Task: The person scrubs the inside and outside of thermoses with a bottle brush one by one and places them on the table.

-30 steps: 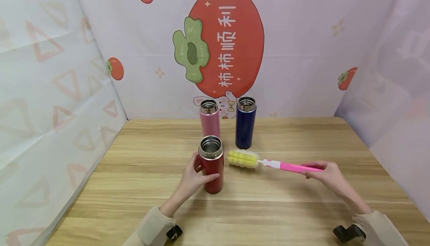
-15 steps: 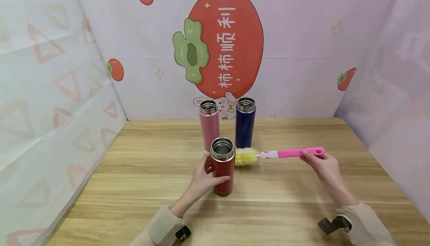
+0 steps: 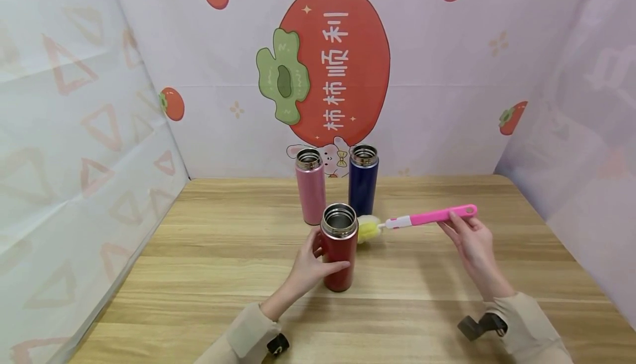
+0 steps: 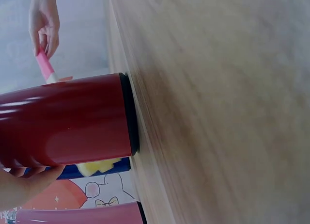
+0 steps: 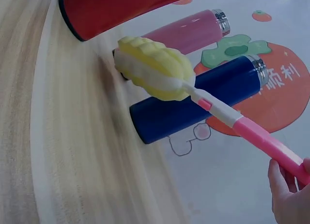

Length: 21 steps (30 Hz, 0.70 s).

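A red thermos bottle (image 3: 340, 256) without a lid stands upright on the table, and my left hand (image 3: 309, 264) grips it from the left with the thumb across its front. My right hand (image 3: 474, 245) pinches the pink handle of a bottle brush (image 3: 437, 216) near its end. The brush's yellow and white sponge head (image 5: 155, 69) points left; in the head view the red bottle partly covers it. In the right wrist view the sponge hangs above the wood, in front of the blue bottle. The left wrist view shows the red bottle's dark base (image 4: 129, 115) at the tabletop.
Behind stand two more lidless bottles, a pink one (image 3: 311, 195) at the left and a blue one (image 3: 363, 187) at the right. The wooden table (image 3: 199, 275) ends at a printed cloth backdrop (image 3: 223, 49), with pale cloth on both sides.
My left hand has moved the red bottle to the right, nearer the sponge. My right hand has raised the brush's handle end and shifted slightly left, and the brush now tilts.
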Available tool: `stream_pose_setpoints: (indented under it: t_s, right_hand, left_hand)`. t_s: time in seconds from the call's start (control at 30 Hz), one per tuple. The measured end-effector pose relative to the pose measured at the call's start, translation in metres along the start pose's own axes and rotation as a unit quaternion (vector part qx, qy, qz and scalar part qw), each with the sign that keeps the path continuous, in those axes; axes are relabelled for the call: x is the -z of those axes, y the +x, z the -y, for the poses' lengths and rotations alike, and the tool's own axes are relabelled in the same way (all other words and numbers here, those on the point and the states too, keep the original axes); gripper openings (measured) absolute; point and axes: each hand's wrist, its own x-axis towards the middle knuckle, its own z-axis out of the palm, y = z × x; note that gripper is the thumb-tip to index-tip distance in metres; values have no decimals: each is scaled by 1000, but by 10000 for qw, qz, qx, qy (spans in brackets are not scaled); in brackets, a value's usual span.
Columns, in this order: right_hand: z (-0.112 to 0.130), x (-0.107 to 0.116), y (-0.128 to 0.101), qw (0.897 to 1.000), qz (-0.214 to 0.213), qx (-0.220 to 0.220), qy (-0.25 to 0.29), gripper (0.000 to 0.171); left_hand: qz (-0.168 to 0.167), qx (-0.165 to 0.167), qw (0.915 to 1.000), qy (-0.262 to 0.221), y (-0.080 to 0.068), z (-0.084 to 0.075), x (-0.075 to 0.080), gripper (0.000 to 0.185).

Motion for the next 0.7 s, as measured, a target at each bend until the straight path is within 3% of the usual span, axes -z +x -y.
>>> stream_pose_setpoints:
  t_s: [0.07,0.2,0.27,0.3,0.33,0.5,0.53,0.57,0.7]
  right_hand:
    - [15,-25,-10,10000,-33,50,-12,19]
    - [51,-79,-32,9988,1,76,492,11]
    - [62,-92,-36,9969,63,131,769,9]
    - [66,-95,-36,9962,81,139,858,9]
    - [62,-77,-24,9949,168,103,987,9]
    - [79,-81,-21,9936,200,157,1099,10]
    - [82,-83,-21,9927,220,150,1179,10]
    - [93,-105,-33,9927,156,186,1181,9]
    - [103,-110,-33,9856,302,94,1662,12]
  left_hand:
    - [8,37,10000,-21,0,1,0,72]
    - [60,72,10000,-1,1,2,1,72]
    - [105,73,9999,48,1,3,2,72]
    - [127,60,9999,83,1,3,2,72]
    - [147,46,9998,106,1,3,3,72]
    - [209,-80,9997,114,5,19,3,73]
    - [216,-99,9997,105,6,24,3,73]
    - [229,-112,9996,103,7,27,3,73]
    - [268,-56,9996,112,7,30,4,73]
